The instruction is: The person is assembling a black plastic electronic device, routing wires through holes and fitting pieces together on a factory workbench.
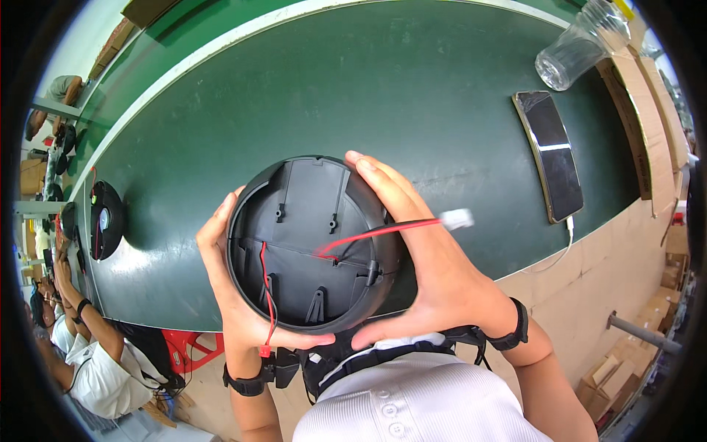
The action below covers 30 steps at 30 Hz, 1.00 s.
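Observation:
A round black plastic housing (294, 199) is held between my two hands, its hollow inside facing up. My left hand (228, 272) wraps its left side, thumb along the near rim. Around the right side curves my right hand (420, 250), its fingers along the far right edge and its thumb near the front. Out of the housing's middle comes a red and black wire pair ending in a white connector (456, 219), which lies across my right hand. Another thin wire hangs over the near left rim and ends in a small red connector (265, 351) by my left hand.
A charging phone (552, 158) lies at the right on the green table (442, 66), its white cable (563, 254) running off the edge. Behind it is a clear plastic bottle (567, 59) near cardboard (648, 125). Another black round part (108, 219) sits far left, where other people (110, 368) work.

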Available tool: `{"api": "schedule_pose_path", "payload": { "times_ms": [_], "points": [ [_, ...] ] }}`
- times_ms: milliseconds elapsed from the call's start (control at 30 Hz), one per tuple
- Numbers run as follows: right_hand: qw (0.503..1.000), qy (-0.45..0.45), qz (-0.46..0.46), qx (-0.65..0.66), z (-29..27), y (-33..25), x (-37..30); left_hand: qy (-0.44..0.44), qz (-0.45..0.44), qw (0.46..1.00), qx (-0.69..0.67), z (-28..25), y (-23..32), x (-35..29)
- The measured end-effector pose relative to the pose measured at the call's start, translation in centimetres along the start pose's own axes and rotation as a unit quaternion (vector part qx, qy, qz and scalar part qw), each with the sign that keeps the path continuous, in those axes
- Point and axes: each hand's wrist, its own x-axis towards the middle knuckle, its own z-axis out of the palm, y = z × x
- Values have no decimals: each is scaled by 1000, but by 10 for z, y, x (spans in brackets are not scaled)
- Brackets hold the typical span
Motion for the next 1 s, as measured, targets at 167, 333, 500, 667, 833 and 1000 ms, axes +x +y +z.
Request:
{"api": "schedule_pose_path", "payload": {
  "times_ms": [167, 333, 500, 667, 833, 1000],
  "points": [
    [998, 41, -16, 48, 4, 1, 6, -47, 19, 997, -57, -4, -6, 4],
    [998, 10, -26, 60, 1, -1, 10, -39, -36, 994, -99, -6, -11, -3],
    [994, 71, -32, 70, 10, 4, 5, -61, -10, 991, -117, -4, -18, 4],
    [984, 169, -26, -41, 20, 2, -3, 19, -23, 999, -40, -7, -15, 11],
    [980, 163, -20, -109, 16, -9, -8, 0, -7, 992, -128, 15, -5, 8],
    [964, 24, -50, -260, -16, -11, -15, -15, -16, 996, -81, 8, 4, 14]
  ]
}}
